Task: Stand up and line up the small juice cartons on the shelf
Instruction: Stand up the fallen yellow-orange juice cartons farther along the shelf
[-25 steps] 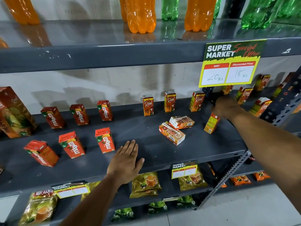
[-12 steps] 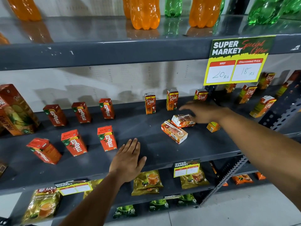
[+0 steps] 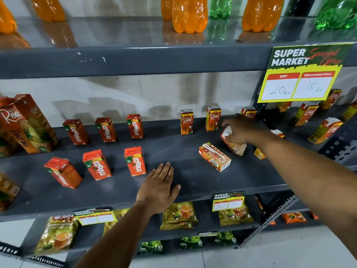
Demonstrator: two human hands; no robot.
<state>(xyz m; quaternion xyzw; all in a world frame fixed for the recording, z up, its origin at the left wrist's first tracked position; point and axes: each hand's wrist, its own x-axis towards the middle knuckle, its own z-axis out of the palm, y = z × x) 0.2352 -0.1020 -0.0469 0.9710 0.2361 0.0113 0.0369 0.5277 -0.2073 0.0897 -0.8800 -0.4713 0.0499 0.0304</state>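
Boxy juice carton (image 3: pixel 234 145) between fingers (image 3: pixel 230 122)

Left hand (image 3: pixel 158 188) flat (fingers spread), right hand (image 3: pixel 241 130) clenched.

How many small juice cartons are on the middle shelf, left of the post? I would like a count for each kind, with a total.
Maaza cartons, standing: 6
Real cartons, standing at the back: 3
flat Real carton, lying down: 1
held Real carton, in the right hand: 1
hidden Real carton, partly behind the right forearm: 1
Total: 12
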